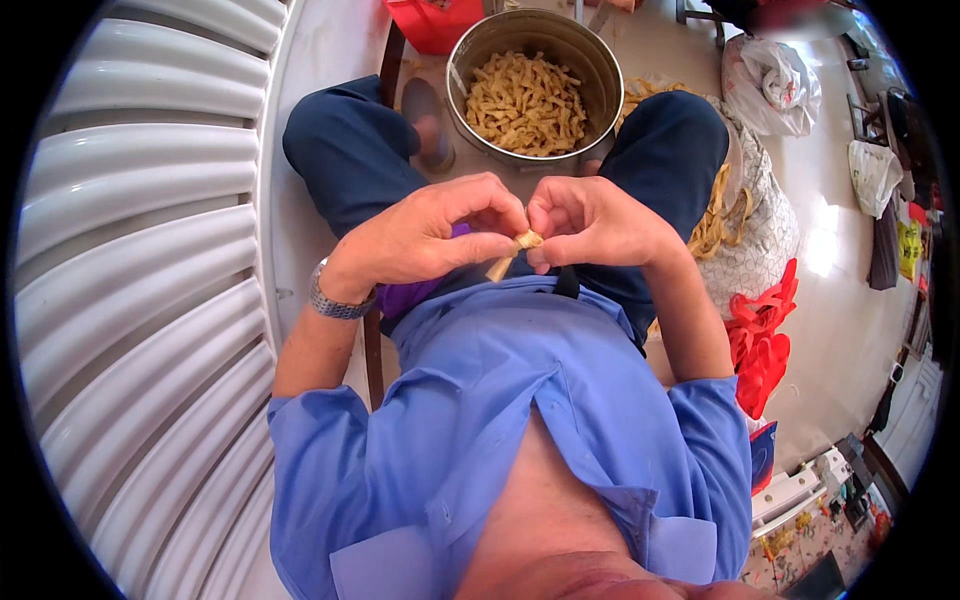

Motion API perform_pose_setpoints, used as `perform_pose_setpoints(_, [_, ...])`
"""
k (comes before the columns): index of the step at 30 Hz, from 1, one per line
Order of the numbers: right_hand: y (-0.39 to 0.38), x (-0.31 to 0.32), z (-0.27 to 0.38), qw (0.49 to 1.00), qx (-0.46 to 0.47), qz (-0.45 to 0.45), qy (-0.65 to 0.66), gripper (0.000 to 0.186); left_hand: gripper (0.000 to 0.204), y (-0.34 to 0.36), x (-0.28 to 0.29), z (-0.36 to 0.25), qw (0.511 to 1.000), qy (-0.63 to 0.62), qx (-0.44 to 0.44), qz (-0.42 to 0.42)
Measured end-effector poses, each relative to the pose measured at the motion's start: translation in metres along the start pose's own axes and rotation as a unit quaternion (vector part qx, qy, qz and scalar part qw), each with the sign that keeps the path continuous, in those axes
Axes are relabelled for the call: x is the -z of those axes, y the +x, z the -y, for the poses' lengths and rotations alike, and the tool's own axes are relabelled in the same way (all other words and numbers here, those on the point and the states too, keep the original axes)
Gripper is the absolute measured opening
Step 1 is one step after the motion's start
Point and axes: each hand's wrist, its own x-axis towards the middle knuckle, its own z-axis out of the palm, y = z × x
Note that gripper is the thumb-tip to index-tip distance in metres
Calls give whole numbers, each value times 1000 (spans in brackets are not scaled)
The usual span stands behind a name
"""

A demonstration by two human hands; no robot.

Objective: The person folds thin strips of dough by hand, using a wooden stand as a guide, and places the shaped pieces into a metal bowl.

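Note:
Above my lap, both hands meet at a pale yellow strip point(500, 268) that looks like tofu skin, with a loop or knot at its middle. My left hand point(430, 232) pinches it between thumb and fingers, and a short tail hangs below the thumb. My right hand point(605, 225) is closed on the other side of the same strip, its fingertips curled and partly hiding it. Beyond the hands, between my knees, stands a round metal pot point(598, 75) holding many short knotted pieces point(525, 100) of the same colour.
Long loose strips point(722, 220) lie by my right knee on a white patterned sack point(765, 205). Behind it is a white plastic bag point(770, 85). Red straps point(762, 335) hang near my right elbow. A white radiator point(150, 250) runs along my left. A red bag point(432, 22) stands beside the pot.

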Motion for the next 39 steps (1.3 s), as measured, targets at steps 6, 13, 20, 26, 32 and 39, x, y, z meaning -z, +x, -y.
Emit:
perform_pose_setpoints(6, [-1,-3,-2,996,-5,20,88,22,21,8,-9,-5,998,-55,11,5])
perform_pose_setpoints(13, [-6,-5,-12,991,1,31,129,21,24,9,-14,-3,993,117,-31,-3])
perform_pose_setpoints(20, [-8,-15,-28,974,80,-24,212,21,20,8,-21,2,992,72,-79,-63])
perform_pose_setpoints(26, [-9,-15,-31,981,134,-105,95,21,16,14,-25,3,988,72,-68,-118])
perform_pose_setpoints(32, [-12,-21,-14,899,241,-233,-282,23,22,9,-14,11,965,-237,68,-87])
perform_pose_setpoints(39, [-1,-21,-31,807,282,-263,-448,12,24,8,-17,29,942,-316,81,-80])
